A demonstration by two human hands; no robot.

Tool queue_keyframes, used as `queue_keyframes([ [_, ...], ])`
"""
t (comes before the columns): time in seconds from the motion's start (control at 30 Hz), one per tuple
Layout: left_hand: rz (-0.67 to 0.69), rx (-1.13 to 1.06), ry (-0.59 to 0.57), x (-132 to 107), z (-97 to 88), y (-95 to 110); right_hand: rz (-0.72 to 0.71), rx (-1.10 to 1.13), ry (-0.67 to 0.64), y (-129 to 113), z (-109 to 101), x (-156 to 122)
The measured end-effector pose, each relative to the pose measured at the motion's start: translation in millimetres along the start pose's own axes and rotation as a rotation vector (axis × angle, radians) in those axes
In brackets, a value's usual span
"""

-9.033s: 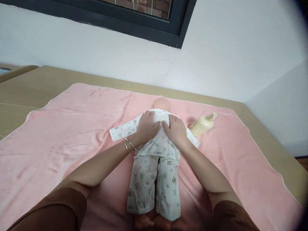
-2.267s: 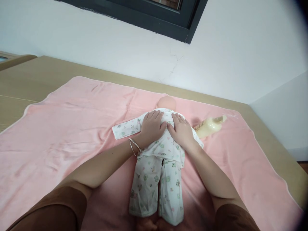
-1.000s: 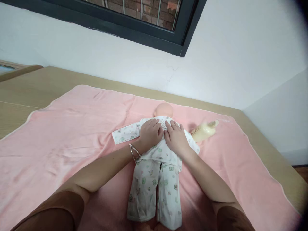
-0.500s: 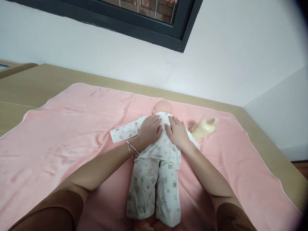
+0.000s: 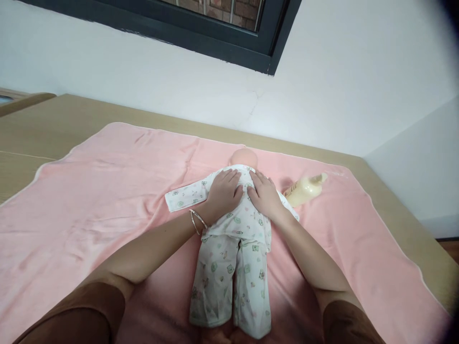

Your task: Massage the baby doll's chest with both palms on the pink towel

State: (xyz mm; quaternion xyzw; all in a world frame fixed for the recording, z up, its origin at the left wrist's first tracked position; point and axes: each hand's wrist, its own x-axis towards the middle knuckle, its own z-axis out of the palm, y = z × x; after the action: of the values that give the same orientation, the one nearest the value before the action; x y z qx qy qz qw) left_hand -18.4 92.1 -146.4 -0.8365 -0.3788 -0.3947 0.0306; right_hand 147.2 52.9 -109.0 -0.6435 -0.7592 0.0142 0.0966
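A baby doll (image 5: pixel 234 248) in white printed pyjamas lies on a pink blanket (image 5: pixel 100 191), its bald head (image 5: pixel 243 156) pointing away from me. My left hand (image 5: pixel 223 192) lies flat on the left side of the doll's upper body, fingers stretched out, with a bangle on the wrist. My right hand (image 5: pixel 263 195) rests flat on the right side, fingers together and extended. The thumbs nearly meet at the middle. One empty-looking sleeve (image 5: pixel 184 196) sticks out to the left.
A cream pump bottle (image 5: pixel 304 188) lies on its side on the blanket right of the doll. The blanket covers a wooden surface (image 5: pixel 43 124) that meets a white wall. A dark window frame (image 5: pixel 229 43) sits above.
Both hands have stayed on the doll's upper body, shifting only slightly up and down over it. The view has tilted a little.
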Motion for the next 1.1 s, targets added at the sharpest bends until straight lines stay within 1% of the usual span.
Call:
queue_keyframes([
  [0.1, 0.124, -0.023, 0.038, -2, -4.1, 2, -0.062, -0.039, 0.017, -9, 0, -8],
  [0.2, 0.155, -0.049, 0.09, -5, -7.3, 5, -0.027, -0.157, 0.026, -26, -5, -24],
  [0.27, 0.127, -0.065, 0.122, -6, -7.9, 6, -0.002, -0.202, 0.023, -33, -9, -31],
  [0.33, 0.07, -0.067, 0.131, -6, -8.0, 8, 0.016, -0.201, 0.02, -32, -11, -31],
  [0.4, 0.002, -0.057, 0.094, -5, -8.1, 8, 0.049, -0.172, 0.033, -27, -10, -25],
  [0.5, -0.08, -0.056, -0.001, -2, -7.7, 8, 0.102, -0.111, 0.057, -17, -2, -14],
  [0.57, -0.11, -0.076, -0.051, 0, -6.6, 7, 0.104, -0.066, 0.05, -12, 3, -9],
  [0.67, -0.132, -0.099, -0.085, 0, -4.2, 5, 0.09, 0.002, 0.041, -9, 8, -7],
  [0.77, -0.154, -0.115, -0.089, 0, -3.0, 4, 0.086, 0.08, 0.114, -10, 10, -10],
  [0.83, -0.17, -0.137, -0.094, 0, -3.0, 4, 0.049, 0.119, 0.174, -12, 13, -11],
  [0.93, -0.194, -0.172, -0.105, 0, -3.5, 3, -0.052, 0.157, 0.159, -13, 17, -13],
  [0.97, -0.198, -0.182, -0.108, 0, -3.5, 3, -0.061, 0.164, 0.164, -13, 19, -14],
  [1.1, -0.185, -0.207, -0.092, 0, -1.4, 1, -0.023, 0.161, 0.325, -10, 24, -14],
])
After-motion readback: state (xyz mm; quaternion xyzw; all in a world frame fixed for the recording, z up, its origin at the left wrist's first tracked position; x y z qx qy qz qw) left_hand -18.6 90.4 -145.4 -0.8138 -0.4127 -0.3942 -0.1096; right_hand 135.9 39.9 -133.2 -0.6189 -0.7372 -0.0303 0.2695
